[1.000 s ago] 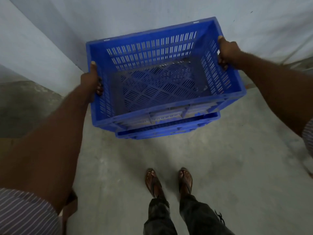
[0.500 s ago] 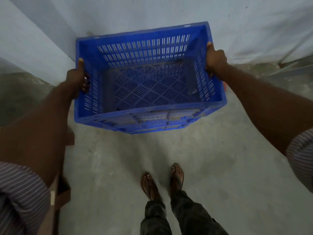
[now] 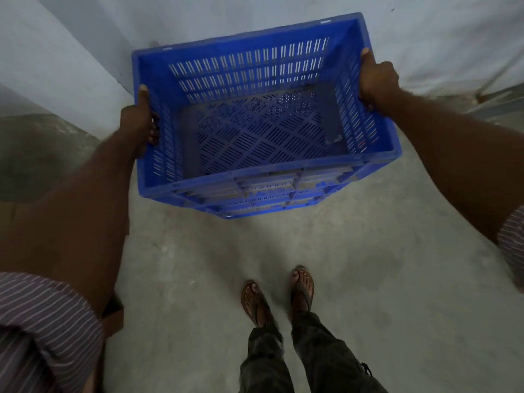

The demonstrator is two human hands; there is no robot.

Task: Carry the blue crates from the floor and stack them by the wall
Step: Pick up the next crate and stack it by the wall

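Observation:
I hold an empty blue slotted crate in front of me, close to the pale wall. My left hand grips its left side wall, thumb on the rim and fingers through the slots. My right hand grips the right side wall near the far corner. Below the crate's near side I see more blue ribbed plastic; whether that is a second crate under it I cannot tell.
A wall corner juts out at the left. My sandalled feet stand on the bare concrete floor. A brown cardboard box sits low by my left arm. A metal strip lies at the far right.
The crate came down onto the blue crate that showed beneath it a second ago, and that crate's rim is now hidden. Both hands kept their grip.

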